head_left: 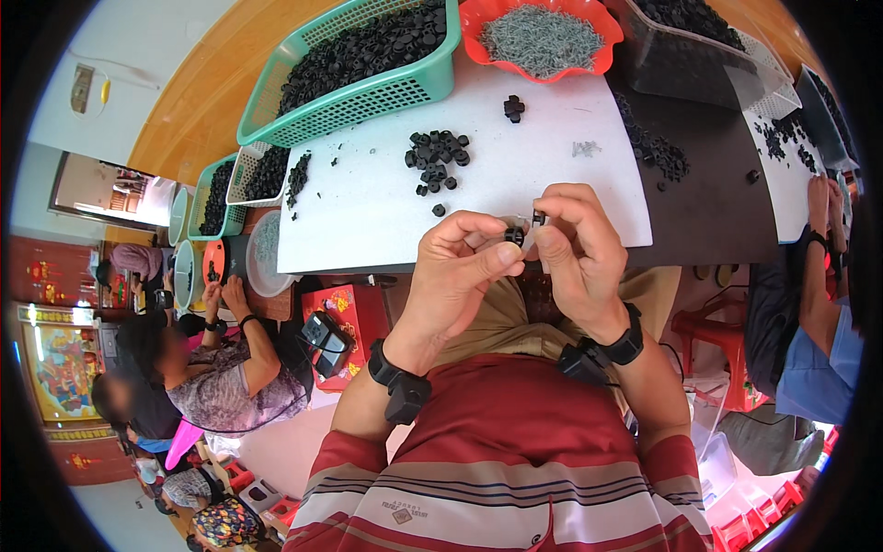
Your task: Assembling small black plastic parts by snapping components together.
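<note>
Both hands meet just over the near edge of the white work sheet [368,212]. Between thumb and fingertips, my left hand [455,271] pinches a small black plastic part [514,235]. My right hand [584,253] is closed on another small black piece [539,218], held right beside the first. Whether the two pieces touch I cannot tell. Beyond my hands lies a loose pile of black plastic parts [437,152], with a small cluster of black parts [513,109] farther up the sheet. A few thin metal pieces [586,148] lie to the right.
A green basket [345,115] of black parts and a red scalloped bowl [602,60] of screws stand at the back. A clear bin [681,74] is at back right. People sit working on both sides; a red stool [722,336] stands at the right.
</note>
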Available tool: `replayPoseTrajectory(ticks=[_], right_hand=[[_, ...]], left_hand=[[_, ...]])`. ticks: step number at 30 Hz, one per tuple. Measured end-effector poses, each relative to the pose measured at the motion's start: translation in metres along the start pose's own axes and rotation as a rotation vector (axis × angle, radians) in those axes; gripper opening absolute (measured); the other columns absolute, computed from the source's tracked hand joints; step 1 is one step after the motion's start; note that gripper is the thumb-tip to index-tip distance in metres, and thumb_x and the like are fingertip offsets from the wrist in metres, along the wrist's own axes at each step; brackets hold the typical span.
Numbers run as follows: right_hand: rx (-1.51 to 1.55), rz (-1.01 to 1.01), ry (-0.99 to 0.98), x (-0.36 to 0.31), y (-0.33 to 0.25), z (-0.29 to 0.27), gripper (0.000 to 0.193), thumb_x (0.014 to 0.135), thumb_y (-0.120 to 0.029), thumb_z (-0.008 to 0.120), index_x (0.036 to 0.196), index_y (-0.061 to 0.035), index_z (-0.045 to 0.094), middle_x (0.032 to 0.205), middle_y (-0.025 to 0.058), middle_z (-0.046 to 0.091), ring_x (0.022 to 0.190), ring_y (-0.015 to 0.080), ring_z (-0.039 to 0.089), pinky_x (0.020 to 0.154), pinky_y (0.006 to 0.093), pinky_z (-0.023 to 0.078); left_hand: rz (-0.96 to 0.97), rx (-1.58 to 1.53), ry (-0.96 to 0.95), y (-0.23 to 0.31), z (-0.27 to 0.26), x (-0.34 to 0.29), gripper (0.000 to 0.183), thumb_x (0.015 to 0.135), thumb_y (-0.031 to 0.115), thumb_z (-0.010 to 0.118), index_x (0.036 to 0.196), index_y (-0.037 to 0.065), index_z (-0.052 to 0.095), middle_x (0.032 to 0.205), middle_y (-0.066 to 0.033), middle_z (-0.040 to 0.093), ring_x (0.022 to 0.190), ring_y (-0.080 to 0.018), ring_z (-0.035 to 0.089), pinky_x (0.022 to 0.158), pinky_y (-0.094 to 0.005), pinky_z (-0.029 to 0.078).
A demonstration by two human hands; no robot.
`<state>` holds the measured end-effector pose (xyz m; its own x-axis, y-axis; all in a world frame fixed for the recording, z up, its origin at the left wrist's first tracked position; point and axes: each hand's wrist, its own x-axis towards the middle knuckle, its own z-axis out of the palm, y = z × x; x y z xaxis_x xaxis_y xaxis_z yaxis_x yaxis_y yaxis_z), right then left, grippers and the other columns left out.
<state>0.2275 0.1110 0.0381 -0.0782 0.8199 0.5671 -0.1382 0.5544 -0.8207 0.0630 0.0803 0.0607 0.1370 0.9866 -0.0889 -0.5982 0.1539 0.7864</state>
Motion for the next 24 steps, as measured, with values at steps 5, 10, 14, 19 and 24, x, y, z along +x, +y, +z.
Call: replayPoseTrajectory(ticks=[5, 10, 14, 19, 24], right_hand=[[-0.009, 0.004, -0.004, -0.003, -0.001, -0.004, 0.019, 0.097, -0.004, 0.064, 0.114, 0.0042, 0.062, 0.112, 0.0125, 0.059, 0.075, 0.0110, 0.060, 0.063, 0.0237, 0.054], [-0.075, -0.031, -0.033, -0.005, -0.003, -0.009, 0.019, 0.097, -0.006, 0.066, 0.113, 0.0019, 0.063, 0.108, 0.0131, 0.061, 0.076, 0.0137, 0.060, 0.064, 0.0263, 0.051], [-0.076, -0.007, -0.032, -0.006, -0.006, -0.011, 0.019, 0.096, -0.007, 0.067, 0.112, 0.0008, 0.063, 0.106, 0.0131, 0.062, 0.076, 0.0156, 0.060, 0.064, 0.0270, 0.051], [-0.115, -0.061, -0.043, -0.004, -0.008, -0.012, 0.019, 0.094, -0.007, 0.069, 0.111, 0.0002, 0.064, 0.105, 0.0135, 0.063, 0.077, 0.0180, 0.062, 0.064, 0.0290, 0.052], [-0.196, -0.110, -0.068, 0.001, -0.013, -0.015, 0.018, 0.093, -0.006, 0.070, 0.110, -0.0006, 0.065, 0.104, 0.0128, 0.063, 0.074, 0.0198, 0.063, 0.063, 0.0300, 0.052]], left_hand=[[-0.006, -0.023, -0.024, -0.003, -0.006, 0.000, 0.020, 0.091, -0.003, 0.070, 0.109, 0.005, 0.066, 0.098, -0.0085, 0.071, 0.088, -0.0188, 0.073, 0.074, -0.0281, 0.064], [-0.037, -0.114, -0.037, -0.004, -0.006, 0.000, 0.021, 0.093, 0.000, 0.069, 0.114, 0.003, 0.068, 0.102, -0.0110, 0.073, 0.086, -0.0154, 0.073, 0.080, -0.0282, 0.063], [-0.066, -0.140, -0.021, -0.003, -0.006, 0.000, 0.022, 0.095, 0.001, 0.068, 0.116, 0.003, 0.067, 0.103, -0.0111, 0.073, 0.088, -0.0158, 0.073, 0.080, -0.0276, 0.064], [-0.113, -0.264, -0.021, -0.005, -0.008, 0.001, 0.023, 0.099, 0.004, 0.063, 0.121, 0.002, 0.066, 0.101, -0.0127, 0.073, 0.091, -0.0181, 0.074, 0.079, -0.0284, 0.065], [-0.131, -0.285, -0.005, -0.005, -0.005, 0.001, 0.023, 0.100, 0.007, 0.062, 0.123, 0.002, 0.066, 0.099, -0.0131, 0.073, 0.090, -0.0181, 0.074, 0.079, -0.0289, 0.065]])
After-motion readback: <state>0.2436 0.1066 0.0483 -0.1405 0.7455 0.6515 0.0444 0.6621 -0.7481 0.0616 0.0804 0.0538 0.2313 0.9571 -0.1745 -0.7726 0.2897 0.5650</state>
